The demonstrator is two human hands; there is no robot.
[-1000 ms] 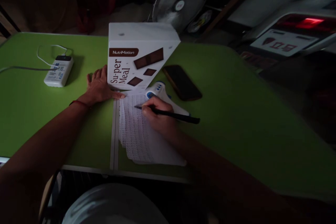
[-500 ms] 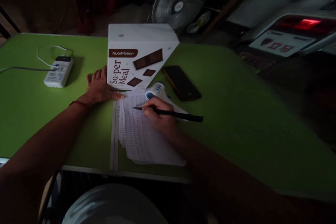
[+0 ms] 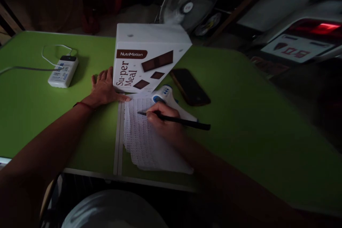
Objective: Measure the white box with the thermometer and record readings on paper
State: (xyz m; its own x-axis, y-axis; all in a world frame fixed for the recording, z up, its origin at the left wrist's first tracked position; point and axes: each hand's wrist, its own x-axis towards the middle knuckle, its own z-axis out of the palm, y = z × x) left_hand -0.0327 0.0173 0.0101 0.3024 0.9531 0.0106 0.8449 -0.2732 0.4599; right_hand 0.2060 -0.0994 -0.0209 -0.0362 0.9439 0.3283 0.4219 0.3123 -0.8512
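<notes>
My right hand (image 3: 167, 119) pinches a black pen (image 3: 191, 123), its tip at the sheets of paper (image 3: 141, 137) covered in rows of handwriting. My left hand (image 3: 105, 89) lies with fingers spread on the green table, the thumb at the papers' top left corner and the fingers beside a white box (image 3: 144, 57) marked "NutriMotion Su-per Meal". The box stands at the top edge of the papers. Partly behind my right hand lies a white and blue handheld device (image 3: 165, 94), its lower part resting by the papers.
A dark phone (image 3: 190, 87) lies right of the box on the green table (image 3: 253, 131). To the left is a white power bank (image 3: 63, 72) with cables. Beyond the table stand a fan (image 3: 188, 7) and a vehicle's rear with a red light (image 3: 327, 27).
The whole view has shifted slightly, so things sit a little further right. My right hand and pen have moved slightly on the paper; the left hand keeps its place by the box.
</notes>
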